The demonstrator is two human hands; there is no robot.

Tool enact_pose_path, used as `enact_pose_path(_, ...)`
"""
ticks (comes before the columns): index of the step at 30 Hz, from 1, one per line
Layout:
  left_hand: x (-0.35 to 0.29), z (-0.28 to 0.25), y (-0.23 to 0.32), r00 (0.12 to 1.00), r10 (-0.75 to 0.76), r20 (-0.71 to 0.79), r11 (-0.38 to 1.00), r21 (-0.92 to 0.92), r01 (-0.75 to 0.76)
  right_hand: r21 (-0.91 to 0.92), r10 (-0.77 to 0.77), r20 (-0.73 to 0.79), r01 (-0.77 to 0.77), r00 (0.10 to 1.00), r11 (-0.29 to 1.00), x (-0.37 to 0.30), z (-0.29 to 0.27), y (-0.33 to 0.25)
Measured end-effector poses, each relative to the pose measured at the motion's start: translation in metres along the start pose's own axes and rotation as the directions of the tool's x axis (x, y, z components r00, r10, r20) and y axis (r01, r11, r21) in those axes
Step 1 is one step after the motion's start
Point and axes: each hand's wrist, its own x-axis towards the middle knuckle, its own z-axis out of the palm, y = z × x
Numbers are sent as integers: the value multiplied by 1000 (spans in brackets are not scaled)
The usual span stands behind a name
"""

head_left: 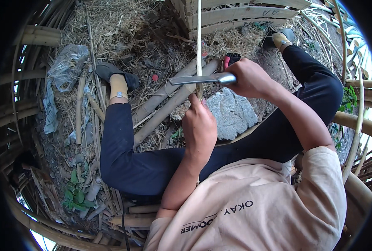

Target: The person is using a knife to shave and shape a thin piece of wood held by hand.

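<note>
While the left hand (200, 127) grasps a pale strip (199, 37) in its fingers (193, 101) just left of a grey stone (232, 113), the right hand (249, 78), beyond that stone, clasps a knife (190, 80) crossing the strip.

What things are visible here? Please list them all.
Stick: one, cream, upper centre
Blade tool: one, silver, across stick
Stone: one, grey, centre
Unclear object: one, black-red, above stone
Poles: many, brownish, ground and edges
Plastic bag: one, clear, upper left
Plants: several, green, lower left, right
Slatted panel: one, pale, top
Straw: uncountable, tan, upper ground
Shoes: two, dark, upper half
Shirt: one, beige, bottom
Trousers: one pair, dark, centre
Left hand: one, on stick
Right hand: one, on blade tool
</note>
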Motion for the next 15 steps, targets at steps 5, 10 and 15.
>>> enact_pose_path(5,-3,2,5,999,38,-16,984,172,-35,-103,78,-21,-80,997,991,-2,3,-1)
enact_pose_path(10,-2,3,3,996,75,-51,979,195,-63,-162,164,-22,-165,986,973,9,-4,0)
enact_pose_path(15,-5,-1,9,999,-33,13,990,139,31,-213,354,-297,-423,887,881,27,-34,50)
